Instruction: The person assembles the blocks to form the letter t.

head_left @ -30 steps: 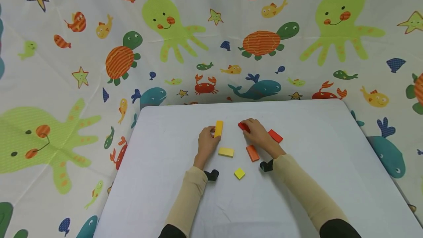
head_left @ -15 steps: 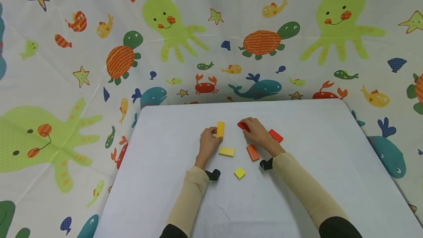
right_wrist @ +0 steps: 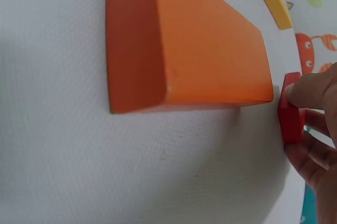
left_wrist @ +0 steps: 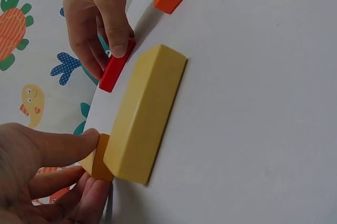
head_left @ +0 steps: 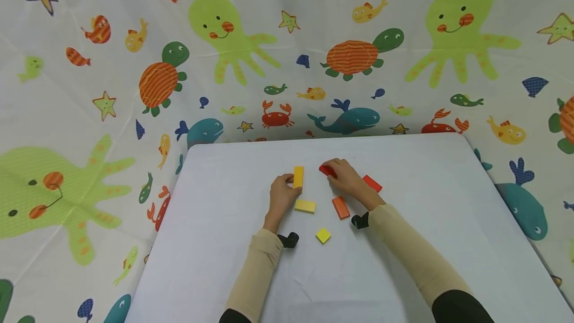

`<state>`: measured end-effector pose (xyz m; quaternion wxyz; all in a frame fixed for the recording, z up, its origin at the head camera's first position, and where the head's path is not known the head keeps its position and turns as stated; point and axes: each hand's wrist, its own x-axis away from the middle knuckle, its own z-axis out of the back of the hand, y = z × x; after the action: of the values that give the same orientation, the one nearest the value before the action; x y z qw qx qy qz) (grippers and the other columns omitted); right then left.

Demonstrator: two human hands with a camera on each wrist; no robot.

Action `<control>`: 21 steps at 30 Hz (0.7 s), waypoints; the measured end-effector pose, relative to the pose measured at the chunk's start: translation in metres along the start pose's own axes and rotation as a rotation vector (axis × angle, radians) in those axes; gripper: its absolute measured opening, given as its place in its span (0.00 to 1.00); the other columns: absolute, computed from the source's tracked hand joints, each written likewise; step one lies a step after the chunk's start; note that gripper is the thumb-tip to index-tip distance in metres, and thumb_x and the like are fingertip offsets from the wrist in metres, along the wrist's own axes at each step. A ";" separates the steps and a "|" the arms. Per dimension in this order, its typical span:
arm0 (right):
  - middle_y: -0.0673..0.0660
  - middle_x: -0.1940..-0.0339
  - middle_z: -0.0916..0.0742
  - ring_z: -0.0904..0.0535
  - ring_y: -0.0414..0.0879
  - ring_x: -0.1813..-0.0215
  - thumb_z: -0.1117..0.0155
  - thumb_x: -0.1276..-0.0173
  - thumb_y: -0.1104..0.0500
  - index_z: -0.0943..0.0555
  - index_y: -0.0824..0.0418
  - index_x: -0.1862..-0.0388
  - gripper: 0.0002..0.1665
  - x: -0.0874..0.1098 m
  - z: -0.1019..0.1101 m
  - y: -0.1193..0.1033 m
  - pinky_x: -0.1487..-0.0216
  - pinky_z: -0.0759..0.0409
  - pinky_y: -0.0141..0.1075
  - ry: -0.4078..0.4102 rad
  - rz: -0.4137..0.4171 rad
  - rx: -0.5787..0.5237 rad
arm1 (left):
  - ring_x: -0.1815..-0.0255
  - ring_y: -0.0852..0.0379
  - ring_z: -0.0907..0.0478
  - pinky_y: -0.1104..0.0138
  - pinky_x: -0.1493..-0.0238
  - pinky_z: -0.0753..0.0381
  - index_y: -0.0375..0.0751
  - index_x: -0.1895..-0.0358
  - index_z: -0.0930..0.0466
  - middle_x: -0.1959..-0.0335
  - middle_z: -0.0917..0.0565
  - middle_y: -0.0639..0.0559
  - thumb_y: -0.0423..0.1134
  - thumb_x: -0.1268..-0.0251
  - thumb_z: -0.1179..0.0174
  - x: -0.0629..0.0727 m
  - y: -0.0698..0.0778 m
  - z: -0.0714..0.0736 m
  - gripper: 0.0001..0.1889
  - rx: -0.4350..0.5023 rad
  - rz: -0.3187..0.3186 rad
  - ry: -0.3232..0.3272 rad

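Your left grip point(head_left: 284, 196) holds an oblong, smooth-faced amber-yellow block point(head_left: 298, 177), pinched between thumb and fingers. The block extends from the fingertips away from you; whether it touches the white-covered bench point(head_left: 215, 243) you cannot tell from these views.

Your right grip point(head_left: 347, 178), level with the left and well apart from it, pinches an oblong, glossy-looking red block point(head_left: 326, 170). That block shows at the fingertips, on the side facing your left grip, its rest covered by your fingers.

Just to the right of your left grip, and slightly nearer to you, a pale yellow, smooth oblong block point(head_left: 305, 206) lies crosswise on the bench, near the amber one. Just on your side of the right grip, an orange, smooth oblong block point(head_left: 341, 208) lies at a slant. To the right of that grip, past the wrist, a second red oblong block point(head_left: 372, 183) lies tilted the other way. Between the two grips and closer to you than either, a small bright yellow square-faced block point(head_left: 323, 236) sits with one corner towards you.

Beyond both grips hangs a white cloth point(head_left: 251, 113) printed with sea animals.
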<state>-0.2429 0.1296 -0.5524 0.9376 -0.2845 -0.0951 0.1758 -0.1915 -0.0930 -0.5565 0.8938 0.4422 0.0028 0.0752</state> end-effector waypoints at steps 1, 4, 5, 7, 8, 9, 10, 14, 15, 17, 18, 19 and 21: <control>0.62 0.29 0.20 0.26 0.59 0.32 0.34 0.25 0.60 0.26 0.59 0.28 0.28 0.000 0.000 0.000 0.28 0.22 0.54 -0.001 0.004 0.001 | 0.58 0.49 0.17 0.62 0.56 0.18 0.31 0.39 0.17 0.51 0.14 0.40 0.31 0.43 0.25 0.000 0.000 0.000 0.26 0.005 0.001 -0.003; 0.61 0.30 0.19 0.26 0.59 0.32 0.34 0.25 0.60 0.25 0.59 0.28 0.28 -0.002 -0.001 0.001 0.28 0.22 0.53 0.003 0.022 0.012 | 0.58 0.49 0.17 0.62 0.56 0.18 0.31 0.39 0.18 0.51 0.14 0.40 0.32 0.42 0.25 0.002 0.000 0.001 0.26 0.012 -0.005 -0.010; 0.61 0.30 0.19 0.26 0.59 0.32 0.34 0.25 0.61 0.25 0.59 0.28 0.28 -0.003 -0.001 0.001 0.28 0.22 0.53 0.004 0.030 0.014 | 0.59 0.50 0.18 0.62 0.57 0.18 0.31 0.38 0.18 0.50 0.14 0.40 0.32 0.42 0.25 0.002 0.000 0.000 0.26 0.012 -0.008 -0.013; 0.61 0.30 0.19 0.26 0.59 0.32 0.34 0.25 0.61 0.25 0.59 0.28 0.28 -0.004 -0.003 0.002 0.29 0.22 0.53 0.008 0.042 0.024 | 0.59 0.50 0.18 0.62 0.57 0.18 0.31 0.38 0.18 0.50 0.14 0.40 0.32 0.41 0.25 0.003 0.000 0.000 0.26 0.015 -0.011 -0.021; 0.61 0.30 0.18 0.26 0.59 0.31 0.34 0.25 0.61 0.25 0.59 0.28 0.28 -0.005 -0.003 0.003 0.29 0.22 0.52 0.008 0.046 0.028 | 0.59 0.50 0.18 0.63 0.57 0.18 0.31 0.38 0.18 0.50 0.14 0.40 0.32 0.41 0.25 0.003 0.000 0.000 0.26 0.013 -0.014 -0.022; 0.61 0.30 0.18 0.26 0.59 0.31 0.34 0.25 0.62 0.25 0.59 0.28 0.28 -0.006 -0.004 0.003 0.29 0.21 0.52 0.009 0.053 0.030 | 0.60 0.51 0.18 0.63 0.58 0.18 0.32 0.38 0.18 0.50 0.14 0.40 0.32 0.41 0.25 0.003 0.001 0.000 0.26 0.012 -0.018 -0.024; 0.61 0.30 0.18 0.26 0.59 0.31 0.34 0.25 0.62 0.25 0.59 0.28 0.28 -0.007 -0.004 0.003 0.29 0.21 0.52 0.009 0.056 0.029 | 0.60 0.51 0.18 0.63 0.58 0.18 0.32 0.37 0.18 0.50 0.14 0.40 0.32 0.40 0.25 0.003 0.001 -0.001 0.27 0.013 -0.016 -0.028; 0.61 0.30 0.18 0.26 0.59 0.31 0.33 0.26 0.63 0.24 0.58 0.28 0.28 -0.008 -0.003 0.002 0.29 0.22 0.53 0.006 0.071 0.021 | 0.60 0.51 0.18 0.64 0.58 0.18 0.32 0.38 0.18 0.50 0.14 0.40 0.33 0.41 0.25 0.005 0.002 -0.002 0.26 0.013 -0.010 -0.038; 0.61 0.30 0.18 0.26 0.59 0.31 0.34 0.26 0.63 0.24 0.58 0.28 0.28 -0.008 -0.003 0.002 0.28 0.22 0.53 0.006 0.078 0.020 | 0.60 0.51 0.18 0.64 0.58 0.18 0.32 0.38 0.18 0.50 0.14 0.41 0.33 0.41 0.25 0.006 0.003 -0.002 0.26 0.013 -0.006 -0.041; 0.61 0.30 0.18 0.26 0.59 0.31 0.34 0.26 0.64 0.24 0.59 0.29 0.28 -0.009 -0.003 0.001 0.28 0.23 0.53 0.006 0.088 0.016 | 0.61 0.51 0.19 0.64 0.59 0.18 0.32 0.38 0.18 0.50 0.14 0.41 0.33 0.40 0.25 0.007 0.004 -0.003 0.26 0.014 -0.001 -0.046; 0.61 0.30 0.18 0.26 0.59 0.31 0.34 0.26 0.64 0.24 0.59 0.29 0.27 -0.009 -0.003 0.001 0.28 0.23 0.53 0.007 0.096 0.015 | 0.61 0.51 0.19 0.64 0.59 0.18 0.32 0.38 0.18 0.50 0.15 0.41 0.33 0.40 0.25 0.008 0.004 -0.003 0.26 0.014 -0.001 -0.048; 0.61 0.30 0.18 0.26 0.60 0.31 0.34 0.26 0.65 0.24 0.59 0.29 0.27 -0.010 -0.003 0.001 0.27 0.23 0.53 0.007 0.101 0.015 | 0.61 0.51 0.19 0.65 0.59 0.18 0.32 0.38 0.18 0.50 0.15 0.41 0.33 0.40 0.25 0.008 0.004 -0.004 0.26 0.013 0.000 -0.050; 0.61 0.30 0.18 0.26 0.59 0.30 0.34 0.26 0.65 0.24 0.59 0.29 0.27 -0.012 -0.004 0.001 0.27 0.24 0.53 0.009 0.105 0.020 | 0.61 0.52 0.19 0.66 0.60 0.19 0.32 0.38 0.18 0.50 0.15 0.41 0.33 0.40 0.25 0.009 0.004 -0.005 0.26 0.016 0.001 -0.052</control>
<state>-0.2533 0.1240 -0.5571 0.9303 -0.2805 -0.0739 0.2245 -0.1836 -0.0853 -0.5557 0.8900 0.4509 -0.0201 0.0642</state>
